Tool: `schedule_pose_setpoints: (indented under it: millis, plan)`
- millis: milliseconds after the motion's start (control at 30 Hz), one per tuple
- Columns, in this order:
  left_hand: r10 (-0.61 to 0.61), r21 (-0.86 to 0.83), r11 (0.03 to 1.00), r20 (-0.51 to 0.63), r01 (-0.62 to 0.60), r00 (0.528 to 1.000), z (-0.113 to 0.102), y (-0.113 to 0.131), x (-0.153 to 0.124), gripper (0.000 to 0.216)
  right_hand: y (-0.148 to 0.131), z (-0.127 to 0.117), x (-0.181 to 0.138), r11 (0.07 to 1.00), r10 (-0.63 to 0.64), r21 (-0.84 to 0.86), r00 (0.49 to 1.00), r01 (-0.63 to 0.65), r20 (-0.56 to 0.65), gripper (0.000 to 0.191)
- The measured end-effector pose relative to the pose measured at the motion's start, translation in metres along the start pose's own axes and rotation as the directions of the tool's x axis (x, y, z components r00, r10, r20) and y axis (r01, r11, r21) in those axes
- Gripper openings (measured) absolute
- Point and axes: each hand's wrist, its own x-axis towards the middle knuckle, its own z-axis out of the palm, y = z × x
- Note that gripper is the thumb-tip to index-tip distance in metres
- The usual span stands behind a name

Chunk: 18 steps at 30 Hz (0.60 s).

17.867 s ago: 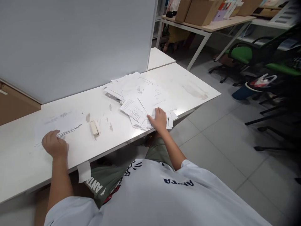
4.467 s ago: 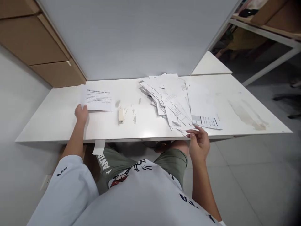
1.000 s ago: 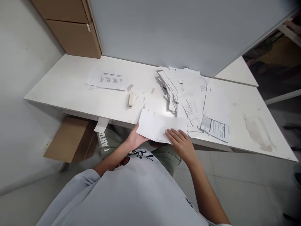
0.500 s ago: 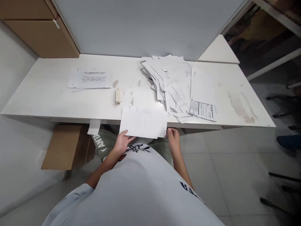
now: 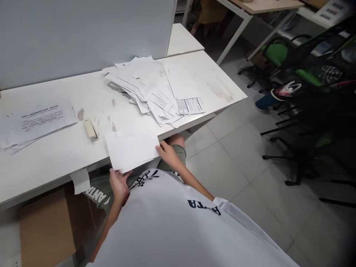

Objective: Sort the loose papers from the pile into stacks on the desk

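White sheets of paper (image 5: 133, 150) lie over the front edge of the white table, held from both sides. My left hand (image 5: 119, 184) grips their lower left corner, with the fingertips partly underneath. At the right edge, my right hand (image 5: 168, 152) pinches the same sheets. The upper face looks blank. Behind them sits a messy pile of printed papers (image 5: 150, 87), its sheets overlapping at many angles. A cream stapler (image 5: 91, 129) rests left of the held sheets. Farther left is a flatter stack of printed paper (image 5: 41, 120).
The white table (image 5: 214, 76) ends at a grey partition (image 5: 83, 33) behind. A paper strip (image 5: 80, 181) hangs at the front edge above a cardboard box (image 5: 46, 226). Office chairs with green seats (image 5: 275, 53) and a blue bin (image 5: 268, 100) stand on the floor to the right.
My view has swung to the right, bringing in the chairs and bin. The held sheets now show a blank face where faint print showed before. Both hands remain on them.
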Motion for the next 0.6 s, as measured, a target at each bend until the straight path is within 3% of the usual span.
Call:
schedule_pose_setpoints:
  millis: [133,333,467,600]
  plan:
    - [0.012,0.092,0.996,0.073,-0.019,0.997,0.000,0.002,-0.003,0.049,-0.004,-0.006,-0.004,0.988,0.000,-0.156,1.000,0.001,0.005,0.028]
    - [0.044,0.177,0.982,0.077,-0.057,0.996,0.000,0.000,-0.002,0.030,0.005,-0.004,0.002,0.984,-0.046,-0.174,0.999,0.050,0.026,0.032]
    - [0.123,0.285,0.948,0.088,-0.143,0.989,-0.004,-0.002,0.000,0.034,0.015,0.001,0.010,0.993,-0.079,0.092,0.996,0.074,0.049,0.028]
    - [0.127,0.228,0.965,0.025,-0.129,0.992,-0.017,0.003,-0.007,0.046,0.010,0.002,0.012,0.886,-0.104,0.463,0.982,0.019,0.159,0.031]
